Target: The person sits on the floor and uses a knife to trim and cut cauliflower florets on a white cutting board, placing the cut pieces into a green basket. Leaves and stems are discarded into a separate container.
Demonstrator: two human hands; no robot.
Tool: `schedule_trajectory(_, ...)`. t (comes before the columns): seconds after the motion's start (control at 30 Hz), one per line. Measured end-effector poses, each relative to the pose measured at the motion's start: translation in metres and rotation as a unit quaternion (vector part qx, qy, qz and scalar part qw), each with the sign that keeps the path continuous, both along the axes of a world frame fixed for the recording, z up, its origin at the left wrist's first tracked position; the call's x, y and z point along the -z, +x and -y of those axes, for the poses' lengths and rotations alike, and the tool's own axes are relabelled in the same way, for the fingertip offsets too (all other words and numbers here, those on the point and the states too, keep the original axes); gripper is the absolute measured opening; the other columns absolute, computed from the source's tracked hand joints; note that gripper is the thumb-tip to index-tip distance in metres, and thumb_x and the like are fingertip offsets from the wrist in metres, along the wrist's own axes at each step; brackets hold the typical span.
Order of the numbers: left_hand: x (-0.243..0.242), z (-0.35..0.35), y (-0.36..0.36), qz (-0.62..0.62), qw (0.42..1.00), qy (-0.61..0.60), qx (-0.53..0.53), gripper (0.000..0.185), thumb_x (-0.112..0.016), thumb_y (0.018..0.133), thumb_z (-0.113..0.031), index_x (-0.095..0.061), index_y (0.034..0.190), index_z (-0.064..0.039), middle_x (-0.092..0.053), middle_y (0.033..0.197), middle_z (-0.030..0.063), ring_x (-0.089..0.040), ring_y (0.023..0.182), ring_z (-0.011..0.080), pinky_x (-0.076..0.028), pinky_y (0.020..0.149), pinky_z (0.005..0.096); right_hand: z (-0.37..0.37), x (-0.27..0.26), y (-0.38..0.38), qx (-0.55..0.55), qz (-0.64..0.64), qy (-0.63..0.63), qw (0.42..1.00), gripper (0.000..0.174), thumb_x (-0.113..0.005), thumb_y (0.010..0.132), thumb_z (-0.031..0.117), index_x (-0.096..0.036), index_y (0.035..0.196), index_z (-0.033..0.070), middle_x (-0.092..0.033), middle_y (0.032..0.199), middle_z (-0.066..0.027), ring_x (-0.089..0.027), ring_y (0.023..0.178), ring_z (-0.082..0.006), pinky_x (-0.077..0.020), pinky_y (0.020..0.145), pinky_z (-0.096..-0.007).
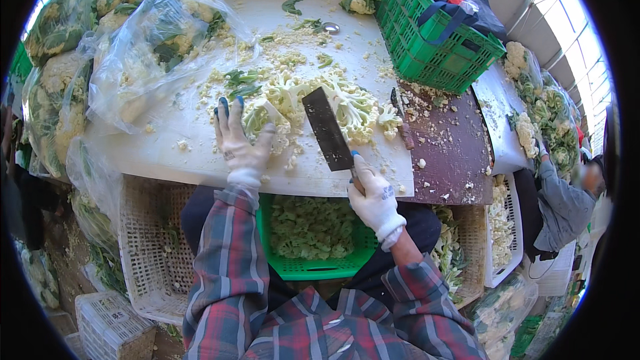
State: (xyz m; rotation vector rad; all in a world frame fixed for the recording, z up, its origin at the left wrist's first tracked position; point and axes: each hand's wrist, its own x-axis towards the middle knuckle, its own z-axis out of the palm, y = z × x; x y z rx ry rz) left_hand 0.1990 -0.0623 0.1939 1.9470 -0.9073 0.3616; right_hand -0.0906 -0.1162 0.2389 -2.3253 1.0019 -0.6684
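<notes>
My left hand [245, 145], in a white glove with blue fingertips, rests on a cut piece of cauliflower [265, 121] on the white work board [165, 157]. In my gloved right hand [371, 190] is the handle of a cleaver [328, 130]. Its broad dark blade is raised over the board, just left of a cauliflower section with its stalks showing [352, 107]. A smaller floret [389, 119] sits right of that section. Beside it lies a knife [403, 122] with a brown handle. Between my knees, a green basket [320, 271] holds many cut florets.
Bagged cauliflowers [150, 55] crowd the left of the board. A green crate [435, 35] holding bags stands at the back right. A white crate [150, 260] sits by my left leg, a tan basket [470, 260] by my right. Another person [567, 205] works at the right.
</notes>
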Motion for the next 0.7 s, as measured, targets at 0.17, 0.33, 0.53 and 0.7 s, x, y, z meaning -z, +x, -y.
schedule_trajectory(0.17, -0.034, 0.030, -0.032, 0.197, 0.876, 0.422, 0.124, 0.075, -0.064, 0.087, -0.074, -0.042, 0.155, -0.050, -0.024, 0.173, -0.0048, -0.011, 0.160, 0.0380, 0.010, 0.125, 0.0657, -0.032, 0.005, -0.062, 0.082, 0.106, 0.006, 0.991, 0.061, -0.068, 0.085, -0.002, -0.054, 0.144, -0.006, -0.070, 0.107, -0.0224, -0.071, 0.091, -0.0329, -0.0560, 0.084, -0.0361)
schedule_trajectory(0.33, -0.039, 0.073, 0.004, 0.198, 0.874, 0.442, 0.036, 0.061, -0.065, 0.092, -0.061, -0.055, 0.150, -0.041, -0.024, 0.173, -0.0009, -0.009, 0.161, 0.0340, 0.007, 0.126, 0.0649, -0.054, 0.012, -0.089, 0.112, 0.108, 0.030, 0.987, 0.060, -0.071, 0.085, -0.001, -0.057, 0.143, -0.002, -0.069, 0.099, -0.0165, -0.070, 0.084, -0.0276, -0.0557, 0.077, -0.0360)
schedule_trajectory(0.53, -0.062, 0.147, -0.010, 0.315, 0.867, 0.325, 0.211, 0.062, -0.070, 0.089, -0.032, -0.056, 0.150, -0.034, -0.023, 0.174, 0.0023, -0.008, 0.161, 0.0378, -0.005, 0.129, 0.0571, -0.058, 0.023, -0.089, 0.129, 0.162, 0.038, 0.978, 0.060, -0.072, 0.085, -0.002, -0.057, 0.144, 0.001, -0.066, 0.092, -0.0108, -0.063, 0.075, -0.0213, -0.0528, 0.070, -0.0327)
schedule_trajectory(0.7, -0.054, 0.163, -0.017, 0.185, 0.847, 0.386, 0.316, 0.048, -0.070, 0.085, -0.020, -0.068, 0.133, -0.026, -0.046, 0.161, 0.0087, -0.035, 0.150, 0.0431, -0.031, 0.122, 0.0546, -0.052, 0.008, -0.097, 0.142, 0.125, 0.078, 0.979, 0.059, -0.071, 0.086, -0.002, -0.055, 0.144, -0.004, -0.068, 0.097, -0.0145, -0.066, 0.080, -0.0218, -0.0544, 0.076, -0.0313)
